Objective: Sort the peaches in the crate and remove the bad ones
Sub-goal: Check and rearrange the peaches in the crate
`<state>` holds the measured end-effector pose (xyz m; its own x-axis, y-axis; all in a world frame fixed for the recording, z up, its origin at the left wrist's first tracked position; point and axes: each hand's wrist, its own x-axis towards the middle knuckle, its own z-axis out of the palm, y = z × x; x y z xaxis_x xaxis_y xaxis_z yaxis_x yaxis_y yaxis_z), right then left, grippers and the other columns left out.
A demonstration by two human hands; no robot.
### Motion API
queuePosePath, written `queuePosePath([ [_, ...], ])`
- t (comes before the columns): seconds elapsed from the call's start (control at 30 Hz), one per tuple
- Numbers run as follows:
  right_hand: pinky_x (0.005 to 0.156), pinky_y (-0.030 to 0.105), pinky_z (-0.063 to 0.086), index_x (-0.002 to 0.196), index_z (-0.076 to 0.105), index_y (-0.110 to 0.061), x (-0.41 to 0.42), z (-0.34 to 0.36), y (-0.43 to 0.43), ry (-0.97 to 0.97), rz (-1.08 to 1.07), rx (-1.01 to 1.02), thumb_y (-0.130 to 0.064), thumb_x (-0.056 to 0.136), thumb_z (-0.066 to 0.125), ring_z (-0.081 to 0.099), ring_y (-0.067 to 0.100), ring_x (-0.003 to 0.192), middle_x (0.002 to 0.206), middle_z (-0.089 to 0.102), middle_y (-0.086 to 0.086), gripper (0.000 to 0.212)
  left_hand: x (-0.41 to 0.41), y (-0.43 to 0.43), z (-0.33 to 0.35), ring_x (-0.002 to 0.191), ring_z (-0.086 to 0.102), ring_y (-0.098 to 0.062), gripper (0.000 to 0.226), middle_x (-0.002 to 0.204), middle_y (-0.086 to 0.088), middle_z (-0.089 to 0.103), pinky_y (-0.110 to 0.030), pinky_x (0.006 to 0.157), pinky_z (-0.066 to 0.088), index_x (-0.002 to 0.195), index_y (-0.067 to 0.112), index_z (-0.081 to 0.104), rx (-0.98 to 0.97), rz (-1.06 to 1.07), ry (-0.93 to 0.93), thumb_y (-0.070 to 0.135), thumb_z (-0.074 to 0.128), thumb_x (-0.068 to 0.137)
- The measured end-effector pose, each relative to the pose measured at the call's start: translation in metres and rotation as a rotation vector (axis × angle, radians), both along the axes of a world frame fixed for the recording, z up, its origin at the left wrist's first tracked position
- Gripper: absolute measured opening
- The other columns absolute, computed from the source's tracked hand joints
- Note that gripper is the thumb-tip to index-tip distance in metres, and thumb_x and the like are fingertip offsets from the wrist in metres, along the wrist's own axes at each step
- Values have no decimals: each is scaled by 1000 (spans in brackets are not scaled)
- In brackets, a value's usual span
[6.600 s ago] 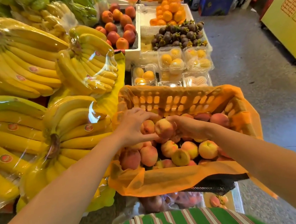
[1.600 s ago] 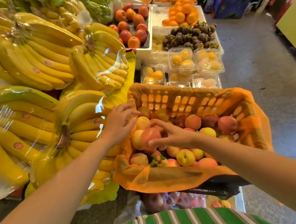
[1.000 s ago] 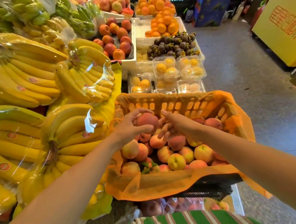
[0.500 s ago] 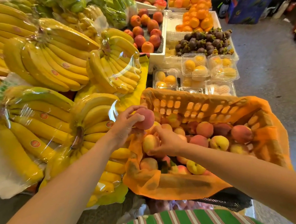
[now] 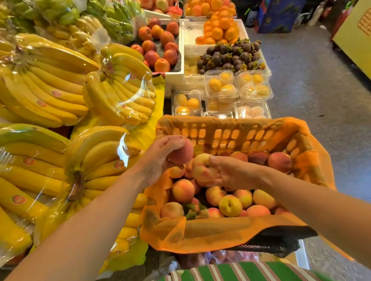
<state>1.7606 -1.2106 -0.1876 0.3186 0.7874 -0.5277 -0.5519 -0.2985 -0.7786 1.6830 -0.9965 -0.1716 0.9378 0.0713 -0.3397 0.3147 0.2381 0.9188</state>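
Note:
An orange plastic crate [image 5: 231, 134], lined with orange mesh, stands in front of me and holds several peaches [image 5: 229, 205]. My left hand [image 5: 156, 160] grips a reddish peach [image 5: 181, 153] above the crate's far left corner. My right hand [image 5: 231, 172] holds a pale pink-and-yellow peach [image 5: 203, 168] just above the pile, palm turned up. The two held peaches are close together, nearly touching.
Wrapped banana bunches [image 5: 38, 89] fill the stall on the left. Behind the crate lie clear boxes of yellow fruit [image 5: 220, 86], mangosteens [image 5: 230, 56], oranges [image 5: 218, 20] and trays of red peaches [image 5: 158, 47]. A grey floor aisle [image 5: 331, 109] runs on the right. A bag of peaches [image 5: 218, 257] sits under the crate.
My left hand lifted a reddish peach out of the pile and keeps it raised at the crate's left corner. My right hand picked up a pale peach and turned it upward.

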Motion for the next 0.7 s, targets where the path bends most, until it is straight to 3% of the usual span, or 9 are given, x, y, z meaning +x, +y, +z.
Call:
queuePosePath([
  [0.17,98,34,46,132,52,-19,3,16,-30,34,-95,-31,-70,64,72,57,27,118,130,59,11,87,10,-21,5,95,66,-24,37,120,-4,60,-38,82,54,114,25,68,-62,-150,19,23,68,77],
  [0.23,104,39,36,129,53,-19,4,18,-41,37,-141,-59,-71,73,59,50,34,115,129,53,19,77,14,-28,5,100,65,-26,42,125,-5,56,-35,82,56,118,26,66,-116,-212,30,16,67,77],
  [0.33,118,47,23,123,55,-20,3,23,-59,28,-194,-55,-58,90,42,41,38,135,141,49,21,52,20,-41,5,114,58,-29,56,134,-6,52,-36,89,54,125,28,62,-148,-324,36,7,66,74],
  [0.4,115,47,31,129,52,-20,4,23,-72,-6,-170,22,-49,89,56,53,30,126,131,60,9,50,24,-49,5,117,56,-29,61,136,-8,51,-33,89,54,127,28,60,-157,-368,39,2,65,73],
  [0.5,104,38,46,134,51,-19,4,28,-87,-20,-165,61,-38,71,81,57,27,122,127,62,8,72,30,-59,6,113,59,-27,61,136,-14,52,-29,85,55,128,23,58,-179,-387,51,0,64,72],
  [0.63,98,34,50,131,54,-22,5,27,-103,-23,-218,37,-41,66,85,56,24,124,130,61,5,74,36,-71,9,109,62,-24,60,129,-13,56,-29,84,54,128,18,56,-232,-440,70,1,63,72],
  [0.7,97,36,51,124,59,-24,3,31,-108,-26,-250,26,-41,72,79,59,23,122,128,63,4,58,39,-76,9,115,59,-27,58,132,-14,53,-33,92,53,129,19,56,-225,-456,87,7,66,73],
])
